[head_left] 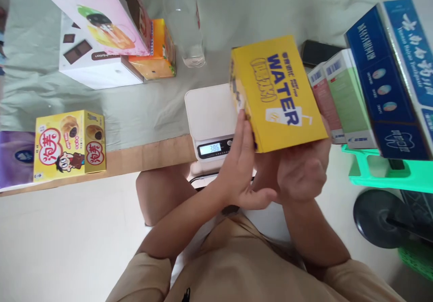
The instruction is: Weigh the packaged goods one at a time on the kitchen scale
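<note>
Yellow rectangular cardboard box [279, 97] held up, tilted

Far left: small yellow carton [57, 146], red lettering, cartoon figure. Mid: flat white plastic scale [209, 112], lit display reading 386. Left hand [241, 173]: fingers straight, laid along the box's left side, thumb spread free. Box: bold dark blue "WATER" print, white cup drawing with straw; overlaps the scale's right part in view. Right hand [302, 173]: curled, grasping the box's lower right, fingertips hidden.

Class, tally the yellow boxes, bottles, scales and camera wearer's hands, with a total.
Yellow boxes: 2 (WATER box, cartoon box)
Bottles: 1 (clear bottle)
Scales: 1 (white scale)
Hands: 2 (left hand, right hand)
Total: 6
</note>
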Demonstrator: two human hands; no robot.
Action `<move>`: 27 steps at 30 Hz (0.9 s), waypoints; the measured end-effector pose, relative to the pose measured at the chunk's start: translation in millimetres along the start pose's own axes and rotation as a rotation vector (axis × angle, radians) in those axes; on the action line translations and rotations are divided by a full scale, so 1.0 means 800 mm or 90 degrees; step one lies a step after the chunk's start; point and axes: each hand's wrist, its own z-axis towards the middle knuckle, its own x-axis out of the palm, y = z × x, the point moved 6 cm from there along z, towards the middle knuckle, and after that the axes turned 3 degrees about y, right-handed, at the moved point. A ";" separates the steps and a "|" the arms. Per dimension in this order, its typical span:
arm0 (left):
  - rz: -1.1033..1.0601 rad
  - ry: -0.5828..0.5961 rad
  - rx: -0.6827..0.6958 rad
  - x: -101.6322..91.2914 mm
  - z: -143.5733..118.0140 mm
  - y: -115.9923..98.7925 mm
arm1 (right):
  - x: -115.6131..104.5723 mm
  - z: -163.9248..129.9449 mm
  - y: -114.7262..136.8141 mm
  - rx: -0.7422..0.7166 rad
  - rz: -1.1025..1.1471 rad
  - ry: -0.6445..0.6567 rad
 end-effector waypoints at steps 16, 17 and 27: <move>-0.030 0.074 0.018 0.074 0.018 0.033 | -0.087 -0.024 -0.061 0.081 -0.108 -0.107; -0.027 0.072 0.013 0.072 0.016 0.034 | -0.090 -0.028 -0.060 0.090 -0.115 -0.114; -0.008 -0.022 0.006 0.064 0.000 0.019 | -0.132 -0.082 -0.049 0.057 -0.254 -0.209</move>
